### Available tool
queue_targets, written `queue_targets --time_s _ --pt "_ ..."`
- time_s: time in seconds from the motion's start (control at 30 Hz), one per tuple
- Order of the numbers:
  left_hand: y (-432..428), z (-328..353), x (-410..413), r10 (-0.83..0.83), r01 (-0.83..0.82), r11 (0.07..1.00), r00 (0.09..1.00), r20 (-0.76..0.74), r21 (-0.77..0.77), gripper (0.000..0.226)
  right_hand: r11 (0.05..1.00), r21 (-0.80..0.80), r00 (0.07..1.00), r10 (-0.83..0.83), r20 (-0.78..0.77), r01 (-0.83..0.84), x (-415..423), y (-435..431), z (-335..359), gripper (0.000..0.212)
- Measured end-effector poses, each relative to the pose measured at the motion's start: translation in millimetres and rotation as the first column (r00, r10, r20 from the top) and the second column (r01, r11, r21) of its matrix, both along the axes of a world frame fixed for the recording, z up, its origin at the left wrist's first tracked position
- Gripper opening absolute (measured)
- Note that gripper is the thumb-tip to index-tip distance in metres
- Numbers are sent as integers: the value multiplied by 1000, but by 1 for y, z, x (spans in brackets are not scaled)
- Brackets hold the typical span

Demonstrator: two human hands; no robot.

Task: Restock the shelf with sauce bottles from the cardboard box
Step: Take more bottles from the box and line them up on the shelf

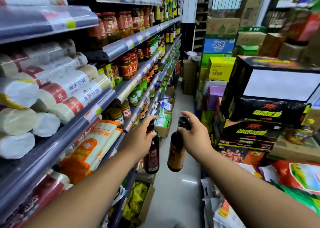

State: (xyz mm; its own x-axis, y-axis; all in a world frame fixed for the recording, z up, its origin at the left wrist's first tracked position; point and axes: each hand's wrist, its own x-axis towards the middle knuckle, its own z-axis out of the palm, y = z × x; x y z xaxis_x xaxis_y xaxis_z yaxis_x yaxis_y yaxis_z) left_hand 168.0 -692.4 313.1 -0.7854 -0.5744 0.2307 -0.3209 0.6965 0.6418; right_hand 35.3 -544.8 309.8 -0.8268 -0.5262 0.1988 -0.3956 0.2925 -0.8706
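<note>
I carry two dark brown sauce bottles by their necks over the aisle floor. My left hand (140, 137) is closed around the neck of one sauce bottle (152, 156) with a dark red label, close to the shelf edge (138, 106). My right hand (194, 134) grips the black cap and neck of the other sauce bottle (175, 153), which hangs tilted with an orange-brown label. The shelf unit on my left runs down the aisle with rows of sauce jars (127, 68). No source box for the bottles is identifiable.
Wrapped noodle packs (60, 92) fill the near shelves. Open cardboard boxes (143, 201) of packets stand on the floor under the shelves. Stacked drink cartons (266, 110) and bags crowd the right side. A narrow strip of pale floor (176, 193) runs between.
</note>
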Motion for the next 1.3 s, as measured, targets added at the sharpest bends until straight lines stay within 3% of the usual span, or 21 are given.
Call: queue_targets --time_s 0.5,0.7,1.1,1.3 --pt "-150 35 -343 -35 35 999 999 -5 41 50 997 70 999 46 -20 -44 -322 -150 23 59" --pt "-213 48 -463 5 -5 1000 1000 -11 3 48 995 104 994 17 -109 -5 -438 -217 43 56" --pt "-394 42 -731 -71 70 997 997 44 14 43 996 62 996 -65 -68 70 -686 -388 36 53" --pt "-469 54 -865 -103 103 995 994 25 3 42 987 103 982 -108 -152 125 -818 -452 54 55"
